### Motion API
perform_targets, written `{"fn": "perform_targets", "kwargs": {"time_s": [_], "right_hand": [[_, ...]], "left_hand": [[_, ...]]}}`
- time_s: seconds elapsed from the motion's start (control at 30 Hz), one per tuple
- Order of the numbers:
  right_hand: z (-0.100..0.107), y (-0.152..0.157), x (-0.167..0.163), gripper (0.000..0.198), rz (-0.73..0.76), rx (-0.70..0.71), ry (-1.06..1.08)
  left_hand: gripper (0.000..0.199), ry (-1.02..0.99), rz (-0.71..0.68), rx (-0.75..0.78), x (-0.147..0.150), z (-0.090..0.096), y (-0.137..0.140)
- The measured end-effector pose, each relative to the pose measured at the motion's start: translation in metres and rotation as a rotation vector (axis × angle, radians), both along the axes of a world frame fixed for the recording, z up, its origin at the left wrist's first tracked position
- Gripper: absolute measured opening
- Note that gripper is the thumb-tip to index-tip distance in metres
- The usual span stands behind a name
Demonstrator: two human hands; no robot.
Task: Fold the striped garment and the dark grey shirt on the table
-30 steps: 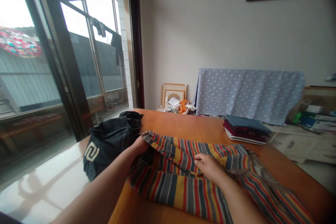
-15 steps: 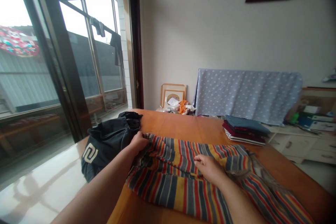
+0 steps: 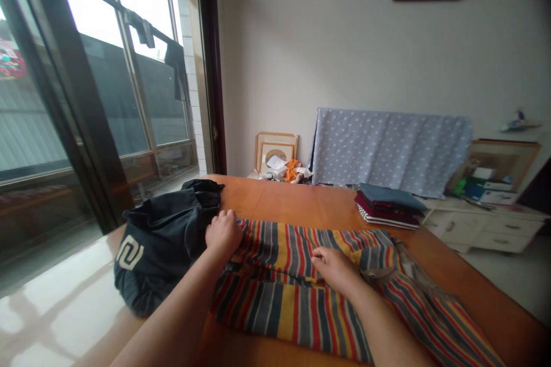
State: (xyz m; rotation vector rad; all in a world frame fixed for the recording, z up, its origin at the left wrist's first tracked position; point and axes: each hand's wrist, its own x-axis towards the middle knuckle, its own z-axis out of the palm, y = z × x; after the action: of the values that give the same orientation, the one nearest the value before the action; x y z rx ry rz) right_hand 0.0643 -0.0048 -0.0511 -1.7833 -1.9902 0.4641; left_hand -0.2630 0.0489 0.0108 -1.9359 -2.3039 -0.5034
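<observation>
Currently in hand: to judge by the pose, straightening a striped garment [image 3: 310, 307], its creases not yet smoothed out
Striped garment: spread over the table [image 3: 275, 200] from the centre to the lower right of the frame, a rumpled fold running along its middle
Left grip [image 3: 224, 233]: at the upper left corner of the stripes, fingers curled down; I cannot tell whether cloth is clamped beneath
Right grip [image 3: 334, 268]: over the middle of the stripes, thumb and fingertips close together; no pinched cloth can be made out
Dark garment [image 3: 166, 235]: bunched, left of centre
Folded stack [image 3: 390, 206]: right of centre
Next move: seems to call for even tension along the left edge
</observation>
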Motion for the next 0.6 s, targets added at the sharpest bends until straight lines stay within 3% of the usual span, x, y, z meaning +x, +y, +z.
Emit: {"fn": "perform_targets", "kwargs": {"time_s": [0.13, 0.37, 0.6], "right_hand": [[0.000, 0.000, 0.005, 0.026, -0.072, -0.006, -0.105], [0.000, 0.001, 0.005, 0.030, -0.119, 0.007, -0.186], [0.036, -0.014, -0.021, 0.028, -0.080, 0.026, -0.345]], "left_hand": [[0.031, 0.060, -0.106, -0.091, 0.010, -0.013, -0.013], [0.045, 0.046, -0.264, -0.151, 0.003, -0.029, -0.019], [0.040, 0.025, -0.305, -0.098, 0.002, -0.030, -0.016]]}}
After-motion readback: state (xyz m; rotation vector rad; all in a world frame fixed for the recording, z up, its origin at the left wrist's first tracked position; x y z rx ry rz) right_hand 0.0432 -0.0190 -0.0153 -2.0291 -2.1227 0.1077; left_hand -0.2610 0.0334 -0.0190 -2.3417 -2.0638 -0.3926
